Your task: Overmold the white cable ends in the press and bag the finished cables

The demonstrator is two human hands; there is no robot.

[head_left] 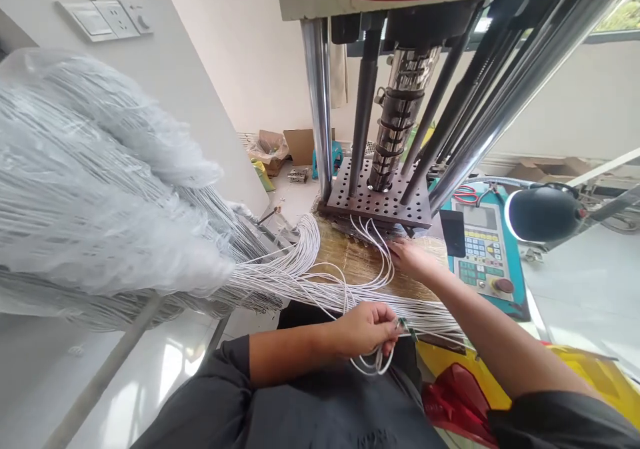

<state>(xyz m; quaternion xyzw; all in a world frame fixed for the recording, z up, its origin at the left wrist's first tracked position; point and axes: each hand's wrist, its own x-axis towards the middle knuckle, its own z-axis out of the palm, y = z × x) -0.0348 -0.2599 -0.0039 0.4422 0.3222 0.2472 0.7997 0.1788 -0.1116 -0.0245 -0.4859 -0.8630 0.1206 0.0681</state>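
Observation:
My left hand (367,329) is closed near my lap around looped white cable (373,367). Small metallic and green parts (403,327) stick out at its fingertips. My right hand (409,257) reaches to the front of the press, under the right side of its perforated plate (345,199); the fingertips are hidden there. Thin white cables (385,255) run from beneath that plate and curve down to a thick bundle of white cables (300,275) across the worktop (335,243). What my right fingers touch cannot be seen.
Plastic-wrapped cable bundles (100,189) fill the left side. Steel columns (317,102) rise around the press. At the right stand a teal control panel (487,249) with red-handled scissors (465,194) and a lamp (543,212). Red and yellow bags (455,395) lie below the worktop.

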